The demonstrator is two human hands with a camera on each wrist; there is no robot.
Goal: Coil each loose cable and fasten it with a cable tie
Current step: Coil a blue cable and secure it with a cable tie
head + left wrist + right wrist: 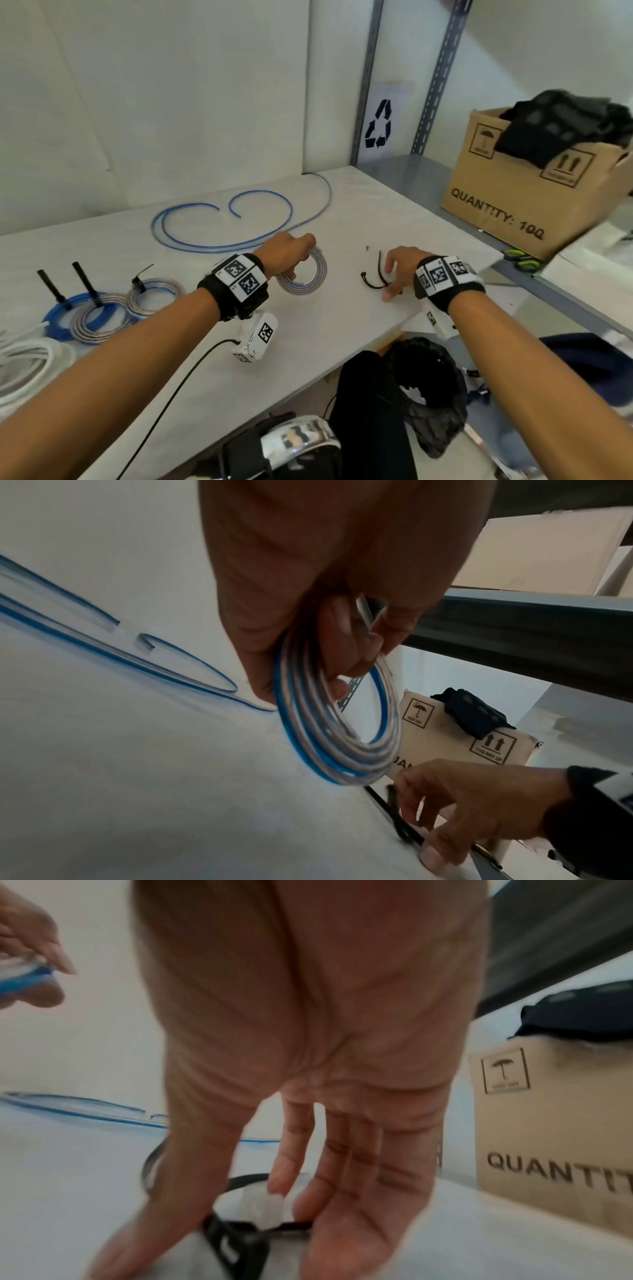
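My left hand [287, 251] grips a small coil of clear cable with a blue stripe [301, 270], held on edge just above the white table [239, 342]. In the left wrist view the fingers curl round the coil [329, 739] at its top. My right hand [399, 274] reaches down onto black cable ties [373, 281] lying on the table to the right of the coil. Its fingers [342, 1177] are spread and fairly straight, touching the ties [240, 1240] without a clear pinch. Loose blue-striped cable [222, 226] lies in wide curves behind the left hand.
Three tied coils [96, 318] sit at the table's left, with a white cable bundle [27, 363] at the left edge. A cardboard box [531, 192] and green-handled cutters [520, 258] rest on the metal shelf to the right. A black-lined bin [428, 387] stands below the table's front corner.
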